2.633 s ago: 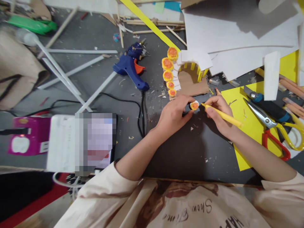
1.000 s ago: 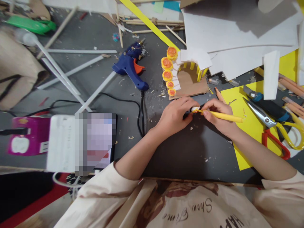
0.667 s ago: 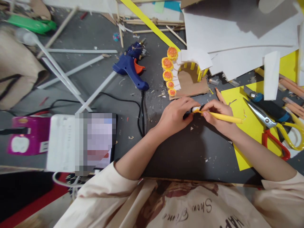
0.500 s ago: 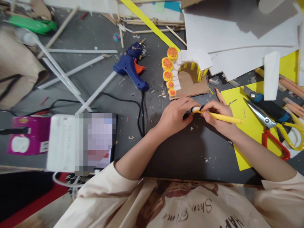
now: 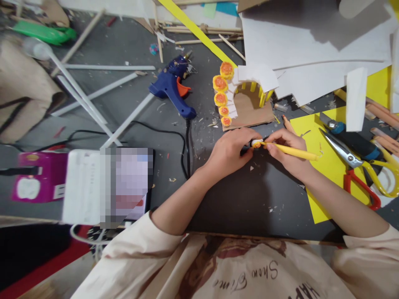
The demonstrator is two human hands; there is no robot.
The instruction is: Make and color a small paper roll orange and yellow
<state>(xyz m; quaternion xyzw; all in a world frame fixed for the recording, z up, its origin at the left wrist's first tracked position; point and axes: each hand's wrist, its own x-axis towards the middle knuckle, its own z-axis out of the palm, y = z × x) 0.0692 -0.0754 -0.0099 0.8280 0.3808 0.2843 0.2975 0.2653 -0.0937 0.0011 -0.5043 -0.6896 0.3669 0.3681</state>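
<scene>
While a dark grey surface (image 5: pixel 230 207) sprinkled with scraps stretches beneath the work, white sheets (image 5: pixel 280 45) cover much of its far right, a shadow lying across them. Nearer on the right is a bright yellow sheet (image 5: pixel 322 205), and scissors (image 5: pixel 349 158) with one red and one yellow handle rest partly over it. At the middle lies a cardboard model (image 5: pixel 254 114) carrying a white, arch-like edging, short yellow strips along the inside, and five yellow-and-orange discs (image 5: pixel 220 99) in a row down its left side. Apart from it, to the left, lies a blue glue gun (image 5: pixel 170 87) with an orange trigger, a black cord (image 5: pixel 188 149) trailing from its handle. Just on the near side of the model, two bare hands face each other. The fingers of the right hand (image 5: pixel 288 145) pinch a yellow pen-like tool (image 5: pixel 296 153) close to its tip; the fingers of the left hand (image 5: pixel 229 147), drawn narrow, hold a small white, yellow and orange piece (image 5: pixel 257 144). This piece sits between both hands, the tool's tip at its right side; whether they touch is too small to tell.
</scene>
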